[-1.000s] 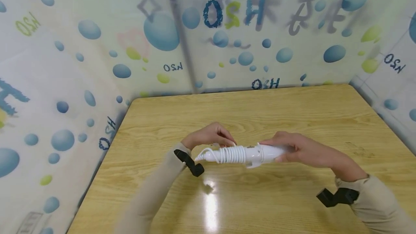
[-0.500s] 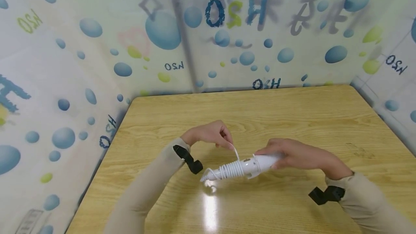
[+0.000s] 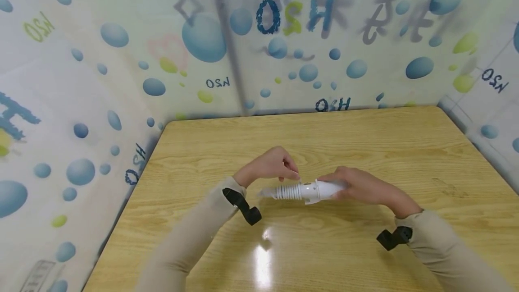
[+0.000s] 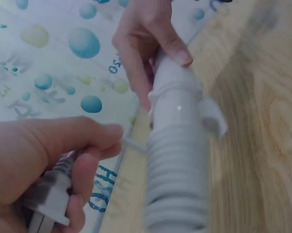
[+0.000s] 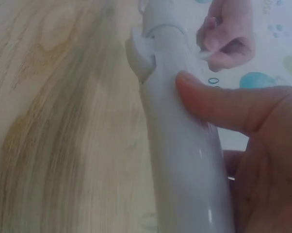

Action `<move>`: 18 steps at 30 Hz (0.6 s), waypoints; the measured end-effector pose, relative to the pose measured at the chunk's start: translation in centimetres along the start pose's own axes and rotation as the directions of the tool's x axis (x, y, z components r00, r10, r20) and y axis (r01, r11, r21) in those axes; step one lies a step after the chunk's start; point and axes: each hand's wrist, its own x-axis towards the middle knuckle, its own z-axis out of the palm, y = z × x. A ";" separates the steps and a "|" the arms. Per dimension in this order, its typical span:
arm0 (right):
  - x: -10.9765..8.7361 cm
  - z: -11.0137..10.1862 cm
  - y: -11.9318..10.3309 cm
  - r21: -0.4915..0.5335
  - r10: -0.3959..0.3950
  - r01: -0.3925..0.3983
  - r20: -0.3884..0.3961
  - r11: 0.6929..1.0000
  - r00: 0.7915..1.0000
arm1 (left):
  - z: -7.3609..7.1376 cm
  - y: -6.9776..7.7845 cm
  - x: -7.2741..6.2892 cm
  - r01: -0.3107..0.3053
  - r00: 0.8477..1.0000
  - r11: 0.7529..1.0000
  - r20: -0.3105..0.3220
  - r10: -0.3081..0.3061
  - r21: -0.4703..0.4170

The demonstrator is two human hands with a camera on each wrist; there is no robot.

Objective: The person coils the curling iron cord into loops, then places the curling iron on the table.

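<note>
A white curling iron (image 3: 310,191) is held just over the table, lying roughly level. My right hand (image 3: 362,187) grips its smooth thick barrel (image 5: 185,145), thumb along the side. Near that thumb a small lever (image 5: 142,57) sticks out. White power cord (image 4: 177,167) is wound in several tight turns around the other, thinner part. Between thumb and forefinger, my left hand (image 3: 275,164) pinches the cord's free end close to the coils. The plug (image 4: 49,194) is tucked under the curled fingers of that same hand, prongs pointing down.
Beneath both hands is a wood-grain table (image 3: 324,247), with a bright light reflection near the front. Patterned sheeting (image 3: 308,57) with blue and green spots stands behind and at the sides. A black camera is strapped to each wrist.
My left hand drew the cord up and away from the coils, then came back close to them. The curling iron dipped at its left end and levelled again; my right hand shifted slightly left.
</note>
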 end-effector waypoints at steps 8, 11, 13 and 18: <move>0.5 0.3 0.3 -0.062 0.097 -0.110 -0.187 0.992 0.978 | 1.9 0.3 -0.1 0.028 0.961 0.998 -0.273 -0.044 -0.062; 0.7 0.2 0.4 -0.040 0.151 -0.169 -0.282 0.985 0.947 | 2.7 0.2 -0.3 -0.029 0.942 0.988 -0.335 -0.023 -0.149; 0.8 0.1 0.4 -0.023 0.172 -0.190 -0.332 0.982 0.928 | 3.2 0.3 -0.5 -0.069 0.930 0.976 -0.367 -0.013 -0.208; 1.2 -0.2 0.2 -0.019 0.175 -0.197 -0.380 0.980 0.908 | 4.3 0.5 -0.7 -0.124 0.902 0.959 -0.431 0.001 -0.256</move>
